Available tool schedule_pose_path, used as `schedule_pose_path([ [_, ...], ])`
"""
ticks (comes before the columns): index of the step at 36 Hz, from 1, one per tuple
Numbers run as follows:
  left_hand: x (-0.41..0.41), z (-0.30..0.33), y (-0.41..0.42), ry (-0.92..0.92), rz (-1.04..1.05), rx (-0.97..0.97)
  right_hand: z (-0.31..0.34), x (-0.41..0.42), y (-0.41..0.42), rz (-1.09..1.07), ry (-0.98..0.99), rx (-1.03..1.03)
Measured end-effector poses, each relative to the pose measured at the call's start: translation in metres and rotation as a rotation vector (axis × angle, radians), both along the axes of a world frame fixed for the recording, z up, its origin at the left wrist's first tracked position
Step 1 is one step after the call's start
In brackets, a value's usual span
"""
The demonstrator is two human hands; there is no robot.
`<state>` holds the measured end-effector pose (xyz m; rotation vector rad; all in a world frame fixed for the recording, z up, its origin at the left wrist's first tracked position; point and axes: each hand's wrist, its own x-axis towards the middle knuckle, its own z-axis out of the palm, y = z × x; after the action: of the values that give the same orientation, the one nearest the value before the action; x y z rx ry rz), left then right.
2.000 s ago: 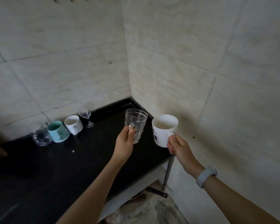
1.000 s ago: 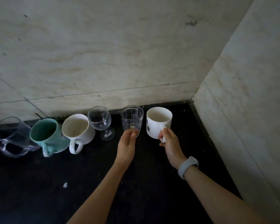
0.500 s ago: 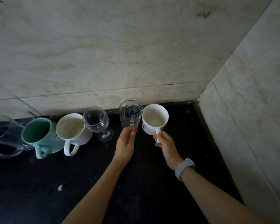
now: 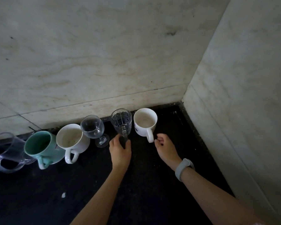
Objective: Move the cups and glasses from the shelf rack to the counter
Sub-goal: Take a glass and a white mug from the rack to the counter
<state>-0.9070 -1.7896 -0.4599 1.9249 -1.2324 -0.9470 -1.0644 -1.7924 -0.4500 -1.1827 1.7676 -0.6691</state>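
A row of drinking vessels stood on the black counter (image 4: 144, 184) along the foot of the far marble wall (image 4: 104, 54), running from the left edge toward the right corner. Farthest left was a clear glass mug (image 4: 6, 151), partly cut off by the frame, then a teal mug (image 4: 42, 147), a white mug (image 4: 71, 140) with its handle turned toward the near side, and a stemmed wine glass (image 4: 92, 127).

Right of the wine glass stood a cut-pattern glass tumbler (image 4: 121, 122). The left hand (image 4: 120, 151) was on its near side, thumb and fingers curled narrowly about the lower part of the tumbler; whether they actually gripped it or only rested against it was hard to tell, since the base was dark and hidden behind the hand.

Just right of the tumbler sat a white mug with a blue print (image 4: 145, 122), upright, its handle pointing toward the near side. The right hand (image 4: 166, 149) lay just beside that handle, fingers loosely curled, fingertips close to or barely touching it, and not wrapped around it. A grey wristband (image 4: 183, 168) circled the right wrist.

The right side wall (image 4: 242, 95) met the far wall in the corner just beyond the printed mug. A small white speck (image 4: 63, 194) lay on the counter, nearer and to the left.
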Motion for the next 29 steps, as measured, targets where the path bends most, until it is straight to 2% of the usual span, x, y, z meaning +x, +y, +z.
schedule_pose_path([
  [2, -0.008, 0.01, 0.015, -0.054, -0.025, -0.007, 0.012, -0.009, 0.014, 0.019, 0.076, -0.02],
  [5, -0.027, 0.025, 0.04, -0.197, -0.237, -0.038, 0.035, -0.028, 0.042, 0.051, 0.179, -0.068],
  [8, -0.048, 0.047, 0.061, -0.362, -0.461, -0.165, 0.058, -0.054, 0.086, 0.044, 0.284, -0.113],
  [10, -0.059, 0.056, 0.067, -0.409, -0.558, -0.231, 0.068, -0.067, 0.112, 0.026, 0.313, -0.114],
  [19, -0.169, 0.095, 0.165, -0.402, -1.097, -0.454, 0.114, -0.129, 0.305, -0.304, 0.444, -0.088],
  [24, -0.211, 0.1, 0.273, -0.39, -1.435, -0.522, 0.118, -0.128, 0.442, -0.527, 0.558, 0.003],
  [29, -0.214, 0.102, 0.41, -0.331, -1.749, -0.609, 0.114, -0.086, 0.597, -0.828, 0.642, 0.083],
])
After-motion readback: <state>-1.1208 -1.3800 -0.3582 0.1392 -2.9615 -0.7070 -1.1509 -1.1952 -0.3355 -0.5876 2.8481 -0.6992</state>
